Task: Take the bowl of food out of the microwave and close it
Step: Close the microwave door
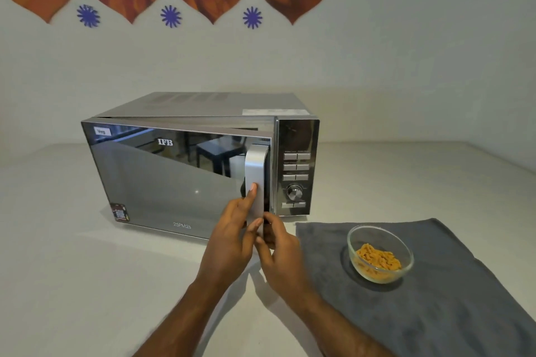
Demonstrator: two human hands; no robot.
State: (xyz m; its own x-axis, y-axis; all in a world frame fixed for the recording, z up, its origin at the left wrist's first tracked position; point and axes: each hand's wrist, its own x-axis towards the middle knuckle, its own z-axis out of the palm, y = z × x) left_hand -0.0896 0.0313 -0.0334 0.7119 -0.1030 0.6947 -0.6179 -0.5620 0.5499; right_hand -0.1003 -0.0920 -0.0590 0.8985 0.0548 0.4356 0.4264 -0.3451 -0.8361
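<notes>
A silver microwave [179, 107] stands on the white counter, its mirrored door [162, 182] slightly ajar at the right edge. A clear glass bowl [380, 253] of orange pasta rests on a grey cloth [435, 313], to the right of the microwave. My left hand [232, 232] lies against the door's silver handle [256, 171], thumb and fingers on its lower part. My right hand [278, 249] touches the bottom end of the same handle from the right side.
The control panel [295, 177] with buttons and a dial sits right of the door. White counter [72, 269] stretches left and in front. A wall with orange and blue decorations rises behind.
</notes>
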